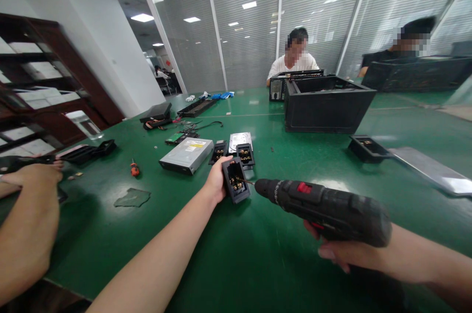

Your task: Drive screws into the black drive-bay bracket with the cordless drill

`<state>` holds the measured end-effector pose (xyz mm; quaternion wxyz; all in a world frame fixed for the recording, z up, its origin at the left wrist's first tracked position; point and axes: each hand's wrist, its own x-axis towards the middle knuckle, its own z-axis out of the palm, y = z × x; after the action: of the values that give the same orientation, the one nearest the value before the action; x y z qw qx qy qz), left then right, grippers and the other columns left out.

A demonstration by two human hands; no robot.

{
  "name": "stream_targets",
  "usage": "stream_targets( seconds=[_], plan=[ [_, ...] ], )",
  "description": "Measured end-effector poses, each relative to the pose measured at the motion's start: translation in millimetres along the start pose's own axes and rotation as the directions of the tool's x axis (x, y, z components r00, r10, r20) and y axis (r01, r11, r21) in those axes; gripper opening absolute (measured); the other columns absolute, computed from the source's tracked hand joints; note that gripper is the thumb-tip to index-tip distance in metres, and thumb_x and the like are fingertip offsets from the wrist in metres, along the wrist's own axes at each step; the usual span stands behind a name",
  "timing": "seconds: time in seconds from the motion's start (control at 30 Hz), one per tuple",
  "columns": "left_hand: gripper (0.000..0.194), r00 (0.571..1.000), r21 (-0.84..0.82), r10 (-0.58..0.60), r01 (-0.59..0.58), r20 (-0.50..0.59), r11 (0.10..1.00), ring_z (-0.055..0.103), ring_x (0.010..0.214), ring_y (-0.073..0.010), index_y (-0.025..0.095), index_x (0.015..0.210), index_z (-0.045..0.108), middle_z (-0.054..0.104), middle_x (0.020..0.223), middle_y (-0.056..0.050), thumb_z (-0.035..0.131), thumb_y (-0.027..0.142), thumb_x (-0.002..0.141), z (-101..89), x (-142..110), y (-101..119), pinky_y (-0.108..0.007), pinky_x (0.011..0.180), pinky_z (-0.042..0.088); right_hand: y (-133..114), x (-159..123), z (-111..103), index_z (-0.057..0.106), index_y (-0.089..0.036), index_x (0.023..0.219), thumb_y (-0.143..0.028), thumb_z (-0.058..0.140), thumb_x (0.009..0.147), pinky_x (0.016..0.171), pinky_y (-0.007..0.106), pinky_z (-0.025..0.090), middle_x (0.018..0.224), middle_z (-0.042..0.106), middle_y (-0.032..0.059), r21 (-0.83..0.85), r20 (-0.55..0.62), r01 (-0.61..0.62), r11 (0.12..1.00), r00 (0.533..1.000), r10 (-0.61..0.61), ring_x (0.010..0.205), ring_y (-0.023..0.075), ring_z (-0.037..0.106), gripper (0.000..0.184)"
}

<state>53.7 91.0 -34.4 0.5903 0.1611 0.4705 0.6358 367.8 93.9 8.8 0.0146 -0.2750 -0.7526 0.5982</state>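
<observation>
My left hand [217,180] grips a small black plastic socket module [236,181] with brass contacts, propping it on its edge on the green table [236,259]. My right hand [337,249] holds a black cordless drill [324,207] with a red switch. The drill's thin bit points left and touches the module's open face. Two more black modules [232,152] like it lie flat just behind it.
Behind the modules lie a grey optical drive [187,155] and a hard disk [240,140]. A small orange screwdriver [134,169] is to the left. An open black computer case [326,103] stands at the back. A neighbour's arm [27,219] rests at left; two people sit opposite.
</observation>
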Motion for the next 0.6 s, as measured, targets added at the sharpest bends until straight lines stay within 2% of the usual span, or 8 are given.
stream_targets(
  seconds=[0.47,0.6],
  plan=[
    [0.028,1.0,0.021,0.019,-0.019,0.023,1.0,0.062,0.059,-0.0232,0.015,0.078,0.065,0.067,0.069,-0.007,0.061,0.042,0.069,-3.1,3.5,-1.7,-0.04,0.06,0.051,0.3,0.8,-0.2,0.055,-0.02,0.099,-0.041,0.064,0.079,0.057,0.029,0.05,0.069,0.057,-0.003,-0.007,-0.007,0.012,1.0,1.0,-0.012,0.059,0.0152,0.057,0.03],
    [0.029,1.0,0.029,0.018,-0.018,0.016,0.999,0.063,0.06,-0.0238,0.015,0.078,0.066,0.068,0.069,-0.008,0.061,0.043,0.07,-2.7,3.1,-1.1,-0.04,0.06,0.051,-1.2,-0.3,-0.4,0.055,-0.02,0.091,-0.04,0.066,0.078,0.054,0.026,0.048,0.065,0.055,-0.0046,-0.005,-0.004,-0.003,1.0,1.0,0.003,0.057,0.0143,0.056,0.026]
  ],
)
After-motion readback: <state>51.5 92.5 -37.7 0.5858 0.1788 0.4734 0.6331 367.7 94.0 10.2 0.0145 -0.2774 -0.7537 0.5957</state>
